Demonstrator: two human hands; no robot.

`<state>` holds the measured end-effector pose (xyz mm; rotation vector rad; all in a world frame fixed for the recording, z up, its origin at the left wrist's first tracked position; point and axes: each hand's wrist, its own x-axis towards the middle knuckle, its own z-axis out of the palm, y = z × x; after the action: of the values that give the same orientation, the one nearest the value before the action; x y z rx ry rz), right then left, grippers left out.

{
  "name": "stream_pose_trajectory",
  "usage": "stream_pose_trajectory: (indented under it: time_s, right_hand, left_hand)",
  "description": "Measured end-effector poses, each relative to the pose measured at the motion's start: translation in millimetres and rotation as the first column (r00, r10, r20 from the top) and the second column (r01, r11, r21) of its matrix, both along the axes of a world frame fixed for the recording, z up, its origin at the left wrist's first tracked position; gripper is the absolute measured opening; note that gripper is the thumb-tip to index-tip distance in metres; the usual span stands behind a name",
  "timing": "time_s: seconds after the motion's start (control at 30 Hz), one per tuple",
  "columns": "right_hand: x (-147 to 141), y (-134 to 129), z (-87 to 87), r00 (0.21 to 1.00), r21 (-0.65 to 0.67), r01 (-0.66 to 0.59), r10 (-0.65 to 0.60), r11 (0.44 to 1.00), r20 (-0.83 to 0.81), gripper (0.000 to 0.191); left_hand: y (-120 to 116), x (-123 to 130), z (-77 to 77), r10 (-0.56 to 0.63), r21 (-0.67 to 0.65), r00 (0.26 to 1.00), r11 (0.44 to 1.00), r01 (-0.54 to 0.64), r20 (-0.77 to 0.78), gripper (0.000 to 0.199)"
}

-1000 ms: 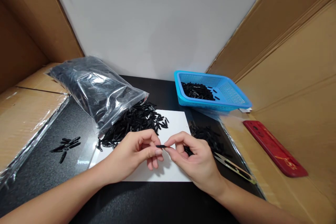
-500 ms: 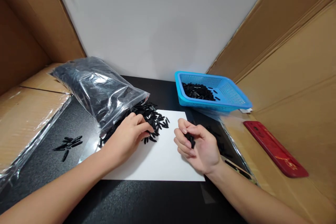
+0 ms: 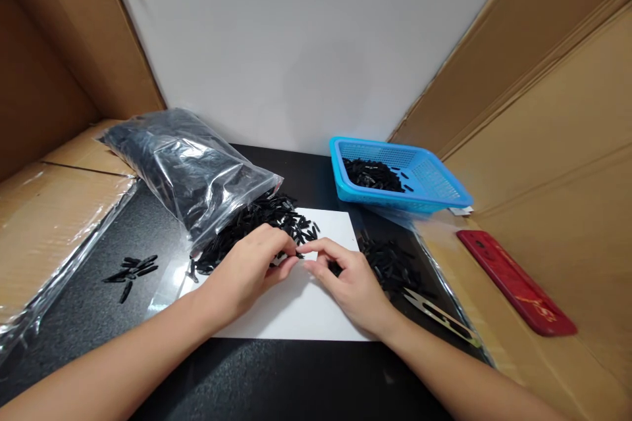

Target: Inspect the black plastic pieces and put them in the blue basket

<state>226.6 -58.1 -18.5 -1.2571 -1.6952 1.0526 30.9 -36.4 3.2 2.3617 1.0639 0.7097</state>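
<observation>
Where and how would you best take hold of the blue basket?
Probably by the near long rim of the blue basket, from the person's side: that edge is exposed, whereas the white wall rises behind and cardboard stands to its right. Keep it level, since loose black pieces lie inside.

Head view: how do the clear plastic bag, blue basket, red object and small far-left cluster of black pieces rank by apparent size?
1. Clear plastic bag
2. Blue basket
3. Red object, about as long as the basket but narrower
4. Far-left cluster of black pieces
</observation>
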Motion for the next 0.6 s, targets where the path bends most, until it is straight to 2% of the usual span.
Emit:
stream_pose_trajectory:
  time_s: [0.1,0.2,0.27,0.33,0.43,0.5,0.6]
  right_hand:
    - [0.3,-1.6,4.0,1.0,0.055,0.008,-0.009,0.998,0.016,0.017]
    - [-0.2,-3.7,5.7,1.0,0.095,0.01,-0.009,0.995,-0.01,0.018]
    - [-0.3,-5.1,6.2,1.0,0.133,0.009,-0.006,0.991,-0.018,0.016]
    - [0.2,-6.1,6.6,1.0,0.167,0.017,-0.014,0.986,-0.023,0.015]
    - [1.7,-6.7,7.6,0.999,0.193,0.027,-0.021,0.981,-0.032,0.014]
    - [2.8,-6.9,8.7,0.999,0.21,0.024,-0.016,0.977,-0.041,0.015]
    - [3.8,-7.3,10.2,0.999,0.241,0.02,-0.01,0.97,-0.042,0.014]
  left_hand:
    - [-4.7,1.1,4.2,0.055,-0.113,0.994,0.993,-0.045,0.092,0.009]
    - [-8.0,2.2,4.7,0.071,-0.178,0.982,0.983,-0.04,0.175,0.01]
    - [-8.9,3.0,5.0,0.095,-0.276,0.961,0.961,-0.021,0.258,0.007]
    - [-9.2,4.0,6.0,0.162,-0.442,0.92,0.897,0.013,0.356,0.004]
    - [-9.6,5.8,8.4,0.276,-0.64,0.839,0.761,0.107,0.468,0.001]
    - [-9.7,6.8,9.9,0.312,-0.69,0.804,0.705,0.161,0.506,0.001]
    - [-9.9,7.1,11.2,0.329,-0.715,0.78,0.668,0.206,0.532,0.003]
